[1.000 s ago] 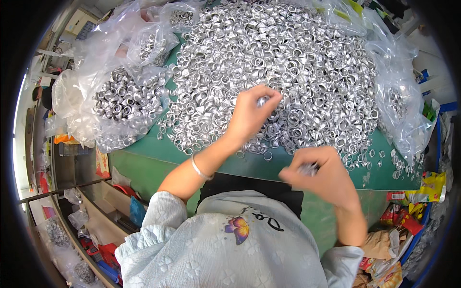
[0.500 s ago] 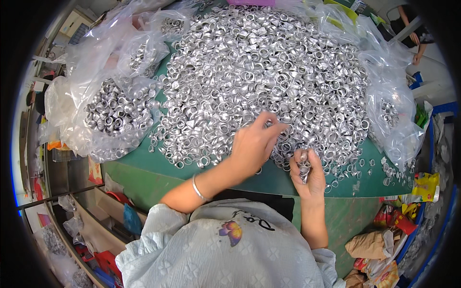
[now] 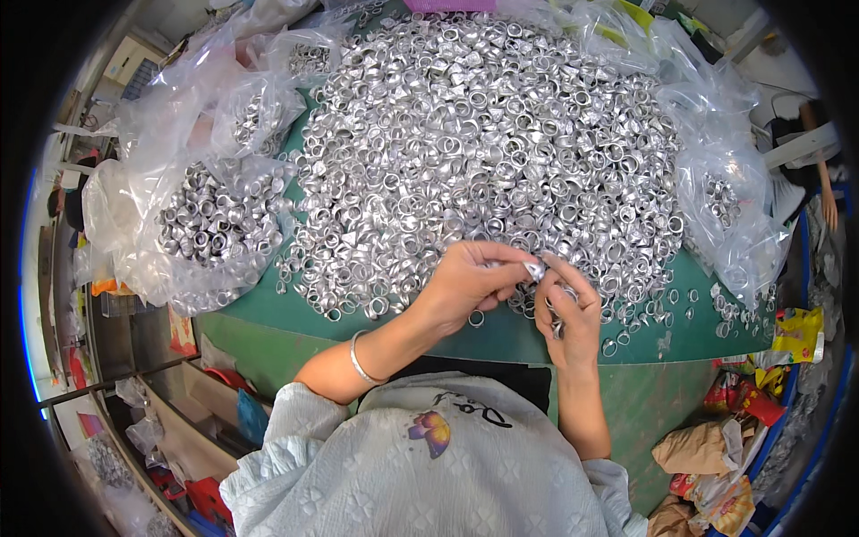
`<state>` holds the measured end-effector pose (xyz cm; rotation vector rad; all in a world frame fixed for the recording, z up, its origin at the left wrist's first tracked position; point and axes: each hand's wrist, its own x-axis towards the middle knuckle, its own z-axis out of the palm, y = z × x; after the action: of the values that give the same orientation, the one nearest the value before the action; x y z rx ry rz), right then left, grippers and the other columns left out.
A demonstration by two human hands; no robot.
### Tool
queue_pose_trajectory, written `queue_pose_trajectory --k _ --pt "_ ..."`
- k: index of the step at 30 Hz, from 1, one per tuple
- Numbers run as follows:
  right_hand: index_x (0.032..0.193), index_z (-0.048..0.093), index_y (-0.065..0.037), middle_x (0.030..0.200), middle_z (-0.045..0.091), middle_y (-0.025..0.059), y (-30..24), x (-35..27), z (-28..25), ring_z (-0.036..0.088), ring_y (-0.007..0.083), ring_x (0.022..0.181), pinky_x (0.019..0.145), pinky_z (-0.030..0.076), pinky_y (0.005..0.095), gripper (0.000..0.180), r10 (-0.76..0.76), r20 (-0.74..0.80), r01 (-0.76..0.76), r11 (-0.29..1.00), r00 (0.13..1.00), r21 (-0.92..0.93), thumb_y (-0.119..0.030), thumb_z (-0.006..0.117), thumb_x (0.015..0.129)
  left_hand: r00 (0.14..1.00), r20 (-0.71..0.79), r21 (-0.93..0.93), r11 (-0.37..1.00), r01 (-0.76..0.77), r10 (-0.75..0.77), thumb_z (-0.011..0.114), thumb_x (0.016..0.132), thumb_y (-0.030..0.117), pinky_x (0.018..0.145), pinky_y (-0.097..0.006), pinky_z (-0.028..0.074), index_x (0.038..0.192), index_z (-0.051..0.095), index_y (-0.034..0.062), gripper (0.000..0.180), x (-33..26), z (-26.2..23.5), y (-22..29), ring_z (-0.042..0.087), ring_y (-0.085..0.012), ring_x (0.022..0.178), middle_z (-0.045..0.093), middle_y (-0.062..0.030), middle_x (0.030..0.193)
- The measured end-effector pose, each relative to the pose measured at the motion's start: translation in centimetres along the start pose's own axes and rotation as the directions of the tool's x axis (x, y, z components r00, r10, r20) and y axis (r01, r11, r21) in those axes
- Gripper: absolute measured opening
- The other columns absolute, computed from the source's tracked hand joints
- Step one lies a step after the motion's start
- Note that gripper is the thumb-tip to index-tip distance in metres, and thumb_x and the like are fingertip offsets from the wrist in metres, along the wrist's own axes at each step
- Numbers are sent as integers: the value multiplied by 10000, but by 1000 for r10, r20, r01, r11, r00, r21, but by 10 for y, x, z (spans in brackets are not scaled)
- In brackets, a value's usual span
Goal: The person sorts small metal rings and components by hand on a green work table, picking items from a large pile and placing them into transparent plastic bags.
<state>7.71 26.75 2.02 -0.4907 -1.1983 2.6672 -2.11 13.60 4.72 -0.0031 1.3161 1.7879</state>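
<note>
From the head camera, looking down, the person sat at a green table [image 3: 501, 336] with a huge pile of little silver rings [image 3: 483, 143] heaped on it. The left hand [image 3: 465, 285] reached in from the left, its fingers curled shut, and its thumb and first finger pinched a small silver piece [image 3: 535, 268] at the near edge of the pile. The right hand [image 3: 568, 313] came up from below and met it there. Its fingertips touched the same small piece, and its other fingers were bent around what looked like a few more rings, though I could not tell how many. The two hands were touching each other, just over the front rim of the table. The piece looked tiny, light and thin, like shiny metal foil, so it would likely bend or squash if squeezed hard. It looked smooth and slippery too, so a soft pinch on its rim with two fingertips seemed the best way to hold it. A silver bracelet [image 3: 360, 360] sat on the left wrist. To the left lay clear plastic bags [image 3: 201, 224] full of the same rings, and another clear bag [image 3: 725, 206] lay on the right. Some loose rings [image 3: 680, 309] were scattered near the right edge.
</note>
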Motion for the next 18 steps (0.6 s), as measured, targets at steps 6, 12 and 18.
queue_pose_trajectory --k 6,12,18 --pt "974 636 46 719 513 33 -5 -3 8 498 117 704 685 412 255 307 -316 208 378 739 926 -558 59 650 668 987 89 -118 983 142 -132 583 804 38 396 -181 246 953 637 -44 178 -13 5 -12 400 -49 489 531 -15 626" --pt "928 651 23 743 542 41 -8 -10 0 512 118 706 656 413 242 271 -235 264 349 735 935 -582 74 654 662 990 108 13 996 93 -94 595 782 54 382 -167 253 951 633 -16 187 -18 1 -18 422 -25 493 530 -2 624" --pt "925 653 14 750 548 44 -11 -29 4 501 101 668 596 392 222 300 -293 269 394 583 918 -710 79 672 634 880 452 -158 958 241 -147 561 828 52 372 -159 214 1046 575 -19 230 -28 -11 -29 399 -33 530 514 -7 656"
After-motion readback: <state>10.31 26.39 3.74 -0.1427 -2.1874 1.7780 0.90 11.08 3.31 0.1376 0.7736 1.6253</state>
